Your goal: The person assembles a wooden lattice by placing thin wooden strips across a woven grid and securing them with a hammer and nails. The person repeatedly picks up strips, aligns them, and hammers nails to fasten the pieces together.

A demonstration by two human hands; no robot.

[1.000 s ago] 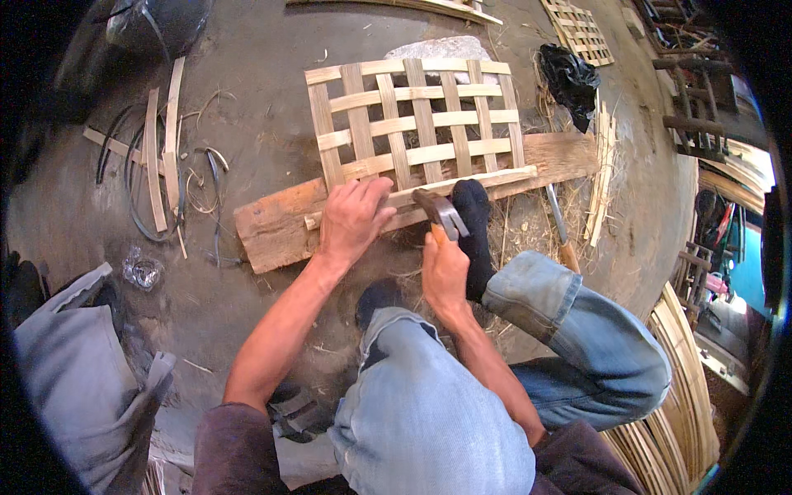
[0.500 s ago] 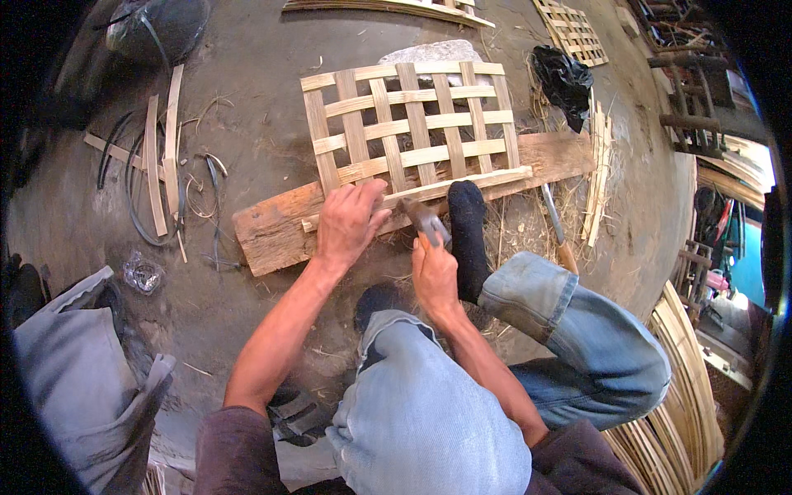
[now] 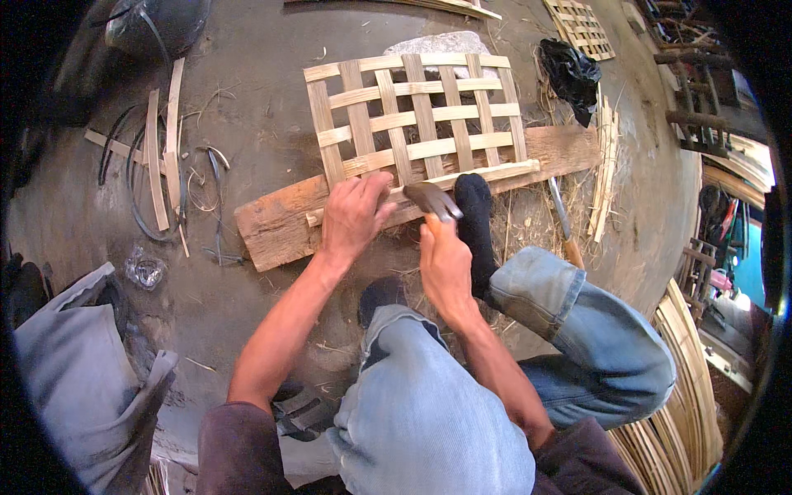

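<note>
Head cam: hammer (image 3: 432, 200) held, blk bag (image 3: 569, 76) contents hidden.

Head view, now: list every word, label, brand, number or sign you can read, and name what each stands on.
None: no lettering can be read anywhere.
Hammer in the right hand: no legible marking.
Woven panel, plank, black plastic bag: no lettering seen.
Clutter at the right edge: too small and blurred to tell.

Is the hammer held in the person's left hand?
No, the right hand grips the hammer, while the left hand is at the lower edge of the woven lattice.
</note>
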